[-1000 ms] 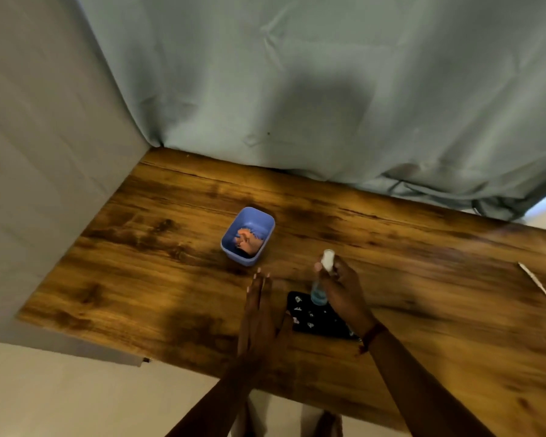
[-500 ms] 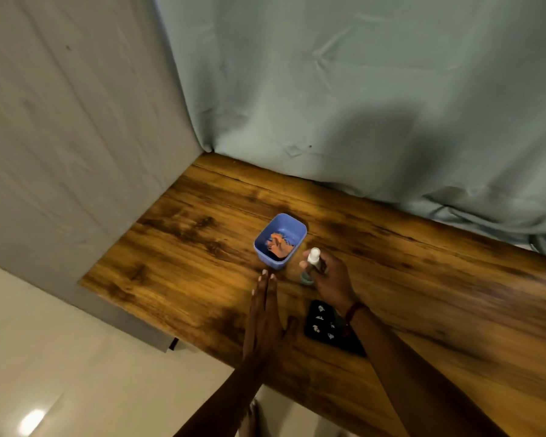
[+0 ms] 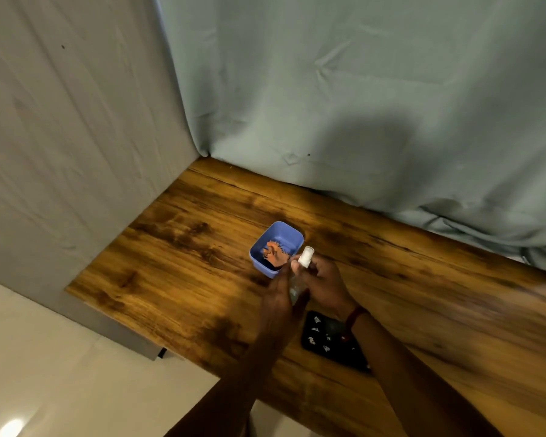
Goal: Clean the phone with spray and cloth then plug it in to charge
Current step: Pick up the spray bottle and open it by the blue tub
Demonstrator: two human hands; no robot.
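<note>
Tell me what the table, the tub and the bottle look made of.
The table: wood or wood-look laminate, slight sheen; grain lines and dark streaks show. The tub: blue plastic, matte; smooth moulded walls, rounded corners. The bottle: clear body, probably plastic though glass is possible; white cap looks plastic.

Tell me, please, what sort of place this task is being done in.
Probably an indoor room corner set up for recording rather than a working shop: a dark-grained brown wooden tabletop is backed by a wrinkled grey-green cloth backdrop, with a pale glossy floor below.
</note>
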